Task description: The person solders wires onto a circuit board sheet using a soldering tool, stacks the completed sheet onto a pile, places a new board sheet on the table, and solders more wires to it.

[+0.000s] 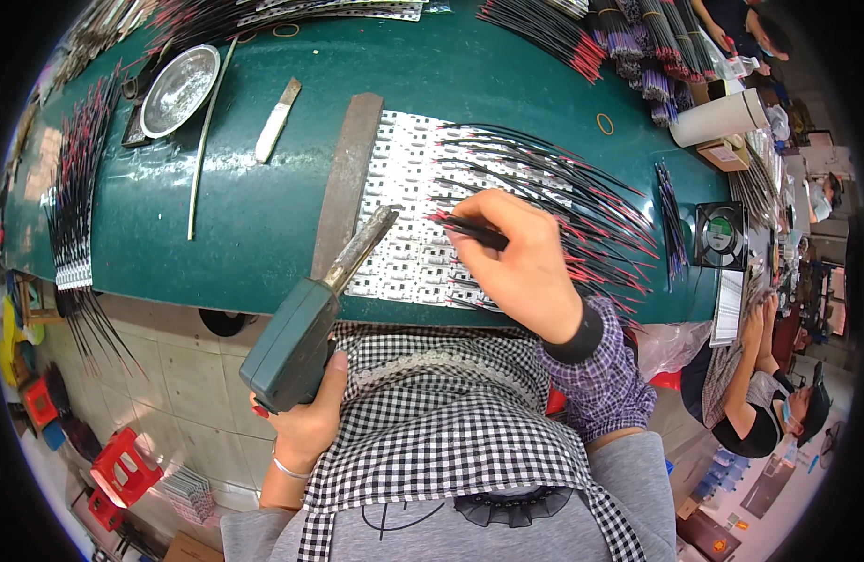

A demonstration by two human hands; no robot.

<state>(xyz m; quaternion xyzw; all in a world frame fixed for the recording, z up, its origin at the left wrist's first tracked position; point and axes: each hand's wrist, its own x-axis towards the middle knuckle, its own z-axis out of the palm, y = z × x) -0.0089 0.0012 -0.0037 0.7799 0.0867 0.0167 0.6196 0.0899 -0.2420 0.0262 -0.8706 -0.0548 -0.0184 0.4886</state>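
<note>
left hand (pixel 305 421) grips green soldering iron (pixel 296 342), tip over led strips (pixel 404 225); right hand (pixel 516 258) pinches black wire (pixel 474 231) on strips, green surface (pixel 254 215).

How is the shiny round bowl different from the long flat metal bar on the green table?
The metal bowl is round, hollow and bright silver; the flat metal bar is long, straight, flat and dull brown-grey. The bowl sits far off at the table's back left corner, away from both hands; the bar lies beside the white strip panel, close to the soldering iron in the left hand. Both are metal and lie on the green table.
</note>
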